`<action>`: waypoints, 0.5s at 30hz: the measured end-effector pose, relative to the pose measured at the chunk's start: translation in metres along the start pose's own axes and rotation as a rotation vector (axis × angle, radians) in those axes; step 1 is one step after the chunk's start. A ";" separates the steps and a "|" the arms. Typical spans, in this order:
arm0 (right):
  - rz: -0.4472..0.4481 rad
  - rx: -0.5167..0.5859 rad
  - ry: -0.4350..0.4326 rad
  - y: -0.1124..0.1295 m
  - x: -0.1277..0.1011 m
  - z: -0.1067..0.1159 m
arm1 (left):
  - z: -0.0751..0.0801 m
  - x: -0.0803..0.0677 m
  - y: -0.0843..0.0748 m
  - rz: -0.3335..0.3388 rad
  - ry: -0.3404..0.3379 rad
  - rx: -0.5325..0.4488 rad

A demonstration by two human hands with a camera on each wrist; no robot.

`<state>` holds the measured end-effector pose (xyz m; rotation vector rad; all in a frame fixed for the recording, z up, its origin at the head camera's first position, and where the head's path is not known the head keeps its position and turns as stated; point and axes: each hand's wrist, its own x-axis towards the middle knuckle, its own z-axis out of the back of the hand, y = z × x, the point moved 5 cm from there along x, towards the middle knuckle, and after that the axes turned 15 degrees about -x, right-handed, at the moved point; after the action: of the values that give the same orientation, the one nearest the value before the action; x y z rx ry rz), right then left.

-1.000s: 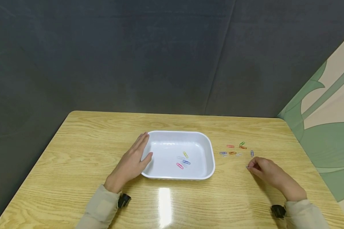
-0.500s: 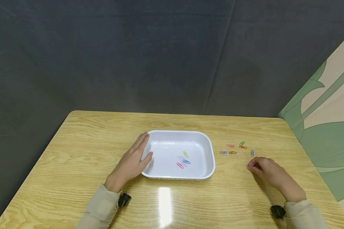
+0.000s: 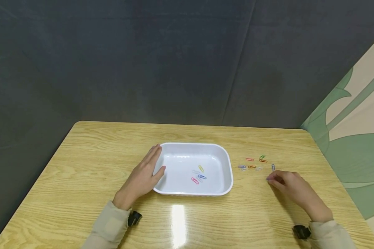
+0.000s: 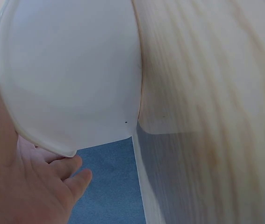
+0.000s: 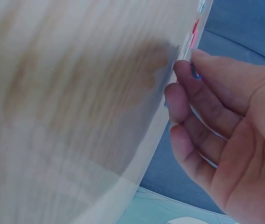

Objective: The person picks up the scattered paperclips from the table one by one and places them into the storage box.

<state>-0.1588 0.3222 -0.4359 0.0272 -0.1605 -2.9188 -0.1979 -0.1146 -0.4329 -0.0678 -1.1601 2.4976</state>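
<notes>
My right hand (image 3: 294,188) pinches a small blue paper clip (image 5: 196,72) between thumb and index finger. The hand is low over the table at the right, and only part of the clip shows. Just beyond it, a blue paper clip (image 3: 273,167) lies on the wood. Several more lie to its left, among them a green one (image 3: 262,156) and a pink one (image 3: 250,159). My left hand (image 3: 140,178) rests on the left rim of a white tray (image 3: 193,194), fingers straight along it and thumb over the inside. A yellow paper clip (image 3: 201,168) lies inside with several others.
The wood-grain table (image 3: 106,155) runs back to a dark cloth backdrop (image 3: 162,69). At the right is a surface with green leaf shapes (image 3: 358,159). A bright light reflection (image 3: 178,224) shows on the table in front of the tray.
At the right fingertips, more of the bluish paper clip shows now. The right hand has barely shifted. The left hand and the tray have stayed in place.
</notes>
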 end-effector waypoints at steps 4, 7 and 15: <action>0.012 0.011 -0.013 0.004 0.001 0.002 | 0.000 0.000 0.001 0.003 0.002 0.000; 0.028 0.025 -0.061 0.010 0.002 0.007 | 0.000 -0.001 0.001 0.002 0.001 0.003; 0.053 0.029 -0.145 0.025 0.008 0.017 | -0.001 0.000 0.002 0.001 -0.003 0.000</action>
<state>-0.1614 0.2977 -0.4158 -0.1811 -0.2227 -2.8651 -0.1988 -0.1154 -0.4349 -0.0654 -1.1610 2.4998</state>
